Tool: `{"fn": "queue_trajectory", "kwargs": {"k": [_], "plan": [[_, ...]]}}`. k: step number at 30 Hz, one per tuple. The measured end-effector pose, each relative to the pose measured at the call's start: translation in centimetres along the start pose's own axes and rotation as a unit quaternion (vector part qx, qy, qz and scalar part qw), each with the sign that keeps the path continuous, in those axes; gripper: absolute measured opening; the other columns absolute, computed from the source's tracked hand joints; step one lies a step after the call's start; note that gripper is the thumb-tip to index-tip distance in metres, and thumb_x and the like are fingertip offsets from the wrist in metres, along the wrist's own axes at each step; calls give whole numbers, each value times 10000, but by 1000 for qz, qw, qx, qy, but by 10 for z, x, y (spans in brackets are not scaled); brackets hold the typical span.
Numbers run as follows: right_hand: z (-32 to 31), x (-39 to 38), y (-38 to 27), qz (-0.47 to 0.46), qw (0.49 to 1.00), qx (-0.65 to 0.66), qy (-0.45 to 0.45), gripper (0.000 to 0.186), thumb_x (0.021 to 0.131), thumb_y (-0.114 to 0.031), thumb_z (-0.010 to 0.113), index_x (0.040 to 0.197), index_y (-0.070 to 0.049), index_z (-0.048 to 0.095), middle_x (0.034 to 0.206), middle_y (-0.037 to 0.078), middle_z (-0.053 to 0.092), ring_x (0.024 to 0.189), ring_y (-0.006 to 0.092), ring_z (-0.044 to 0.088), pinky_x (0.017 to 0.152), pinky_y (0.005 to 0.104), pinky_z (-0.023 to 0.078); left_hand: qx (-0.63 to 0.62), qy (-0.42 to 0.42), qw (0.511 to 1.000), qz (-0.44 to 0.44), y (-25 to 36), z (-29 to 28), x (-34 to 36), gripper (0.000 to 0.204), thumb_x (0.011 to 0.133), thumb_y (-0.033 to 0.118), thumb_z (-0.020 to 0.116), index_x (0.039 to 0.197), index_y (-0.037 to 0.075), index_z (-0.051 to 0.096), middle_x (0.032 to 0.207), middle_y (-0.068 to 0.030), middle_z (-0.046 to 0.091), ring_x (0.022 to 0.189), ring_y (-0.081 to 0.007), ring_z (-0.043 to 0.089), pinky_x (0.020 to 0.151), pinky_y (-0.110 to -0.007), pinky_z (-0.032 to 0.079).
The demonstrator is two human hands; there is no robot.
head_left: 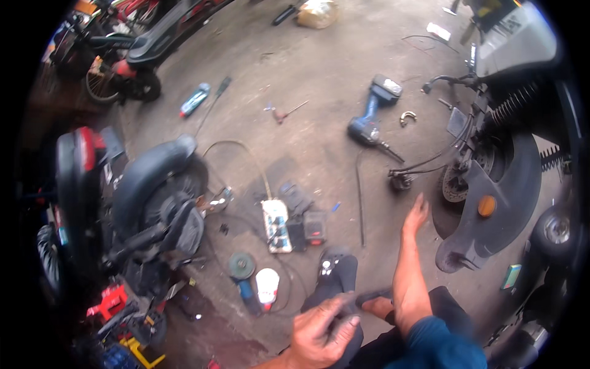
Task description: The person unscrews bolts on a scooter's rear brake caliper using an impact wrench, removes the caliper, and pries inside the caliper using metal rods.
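Low in the middle, my left hand (pixel 316 335) is curled, thumb and fingers closing around a small dark piece (pixel 348 305) whose kind I cannot make out. My right hand (pixel 417 216) reaches forward with fingers stretched out and nothing visible in them. Just beyond its fingertips hangs a brake caliper (pixel 401 181) on a black hose. Beside it stands a scooter's front wheel with a brake disc (pixel 453 183) and a dark mudguard (pixel 510 200) bearing an orange reflector (pixel 487 206).
A blue cordless impact wrench (pixel 367 117) and a curved metal piece (pixel 407 118) lie ahead on the concrete. Left of my feet are a power strip (pixel 276 226), an angle grinder (pixel 243 267) and a white bottle (pixel 267 286). A detached wheel (pixel 147 184) stands at left.
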State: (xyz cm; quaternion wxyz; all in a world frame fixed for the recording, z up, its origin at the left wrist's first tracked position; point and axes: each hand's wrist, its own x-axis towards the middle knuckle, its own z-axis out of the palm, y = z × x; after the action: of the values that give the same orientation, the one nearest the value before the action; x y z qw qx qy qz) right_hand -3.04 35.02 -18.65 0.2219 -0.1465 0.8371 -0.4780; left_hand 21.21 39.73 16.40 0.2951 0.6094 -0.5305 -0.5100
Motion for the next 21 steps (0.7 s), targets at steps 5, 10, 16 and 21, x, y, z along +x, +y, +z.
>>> {"fn": "queue_trajectory", "kwargs": {"k": [5, 10, 16, 21], "plan": [[-44, -133, 34, 210, 967, -33, -142, 562, 864, -393, 632, 1213, 34, 520, 1081, 168, 622, 981, 250, 594, 829, 358, 462, 50, 7, 996, 80, 19, 13, -47, 223, 719, -9, 688, 931, -54, 636, 716, -149, 639, 567, -240, 630, 527, -305, 495], [-87, -201, -67, 297, 917, -61, -261, 430, 871, -342, 624, 1134, -8, 566, 962, 101, 652, 861, 181, 621, 696, 312, 479, 99, 7, 995, 32, 27, 20, -85, 195, 738, 43, 680, 908, -36, 628, 743, -150, 648, 610, -290, 641, 539, -346, 504], [-121, -204, -171, 261, 909, -103, -309, 488, 855, -328, 644, 1146, 51, 543, 1012, 150, 645, 910, 231, 623, 759, 350, 488, 94, 29, 994, -45, 41, 17, -130, 184, 768, 102, 674, 933, 25, 647, 815, -138, 673, 682, -299, 660, 601, -362, 526], [-169, -222, -240, 306, 918, -85, -238, 318, 826, -241, 686, 1034, -8, 625, 753, 12, 552, 682, 105, 509, 514, 270, 413, 105, 71, 984, -126, 67, -44, -147, 210, 822, 123, 656, 992, 0, 643, 834, -188, 674, 705, -287, 681, 602, -344, 516]]}}
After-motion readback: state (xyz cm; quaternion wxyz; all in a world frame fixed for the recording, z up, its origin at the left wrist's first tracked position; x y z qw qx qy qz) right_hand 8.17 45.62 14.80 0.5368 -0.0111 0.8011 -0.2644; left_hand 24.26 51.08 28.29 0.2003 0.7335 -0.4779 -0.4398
